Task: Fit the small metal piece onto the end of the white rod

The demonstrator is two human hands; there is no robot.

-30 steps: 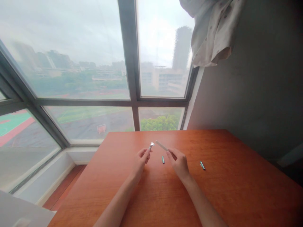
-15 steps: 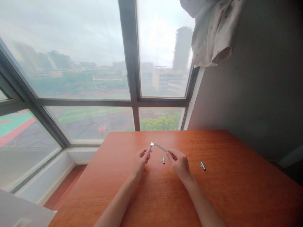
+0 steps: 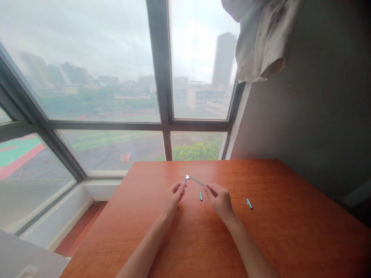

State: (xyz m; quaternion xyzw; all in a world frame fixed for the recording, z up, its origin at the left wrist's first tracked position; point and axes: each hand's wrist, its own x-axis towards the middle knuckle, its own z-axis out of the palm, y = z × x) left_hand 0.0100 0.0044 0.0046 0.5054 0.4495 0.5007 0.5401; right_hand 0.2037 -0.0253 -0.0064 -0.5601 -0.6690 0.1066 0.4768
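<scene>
Over the orange-brown wooden table (image 3: pixel 290 231), my left hand (image 3: pixel 173 197) pinches a small silvery metal piece (image 3: pixel 186 178) between its fingertips. My right hand (image 3: pixel 220 200) is closed around a thin pale stick-like tool (image 3: pixel 197 180), whose far tip meets the silvery piece. Both hands hover just above the tabletop, a short gap apart. A small teal cylinder (image 3: pixel 200 195) lies on the table between the hands. A second teal cylinder (image 3: pixel 249 203) lies to the right of my right hand.
A large window with dark frames (image 3: pixel 162 96) stands beyond the table's far edge. A grey wall (image 3: pixel 313 116) runs along the right side. A pale spotted cloth (image 3: pixel 257 38) hangs at the top right. A white object (image 3: pixel 26 266) sits at the bottom left.
My right hand has swung the thin tool leftward until its tip touches the silvery piece in my left hand. The two teal cylinders have not moved.
</scene>
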